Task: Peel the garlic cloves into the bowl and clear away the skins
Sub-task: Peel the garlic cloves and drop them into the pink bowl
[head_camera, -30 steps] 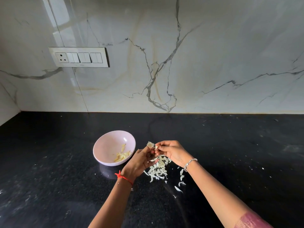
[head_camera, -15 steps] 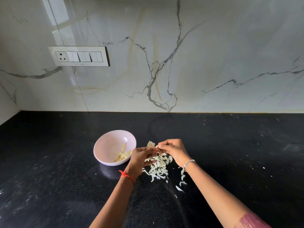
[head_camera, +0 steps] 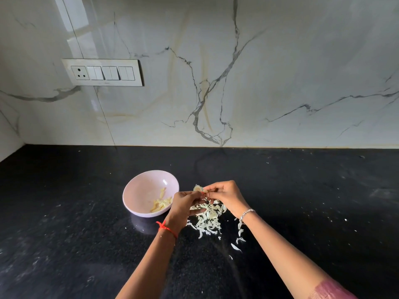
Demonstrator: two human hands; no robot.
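A partly skinned garlic clove (head_camera: 197, 188) is held just right of the pale pink bowl (head_camera: 138, 187), above the tabletop (head_camera: 75, 234). The left hand (head_camera: 184, 205) and right hand (head_camera: 225, 196) both pinch it with curled fingertips, the two hands meeting at the clove. Under them, right of the bowl, lies a heap of papery skins (head_camera: 208, 219), with stray flakes farther from the bowl. Peeled cloves (head_camera: 162, 204) rest inside the bowl, on its right side
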